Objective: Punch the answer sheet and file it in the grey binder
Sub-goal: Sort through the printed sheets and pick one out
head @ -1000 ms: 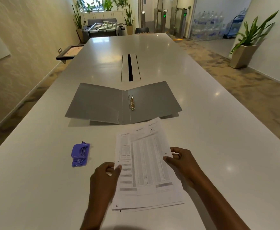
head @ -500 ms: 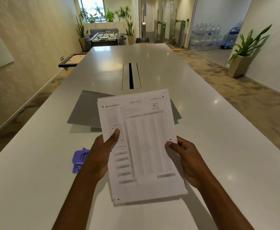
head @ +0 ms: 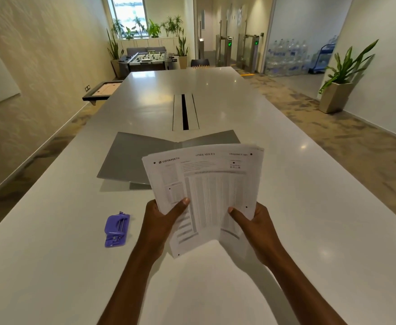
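Two forearms coming in from the bottom edge, elbows cut off. Left hand (head: 161, 221) pinching the answer sheets (head: 206, 191) at their left side, thumb on top, other fingers hidden behind the paper. Right hand (head: 256, 227) gripping the right side the same way, thumb across the front, rest out of sight. Stack held up off the white table (head: 309, 231), bowed into a curve, several layers fanned at the top edge, can't count them. Header legible-ish: "VIDYAPEETH", "OMR SHEET", smaller print too blurry to read. Purple hole punch (head: 117, 227) lying flat on the table, left of the left hand, well apart from the paper. Grey binder (head: 131, 160) lying open further back, its middle and most of the right cover blocked by the sheets, rings hidden. Beyond that a cable slot (head: 184, 112), then a foosball table (head: 146, 58), potted plants (head: 343, 73), and stacked water bottles (head: 286, 56).
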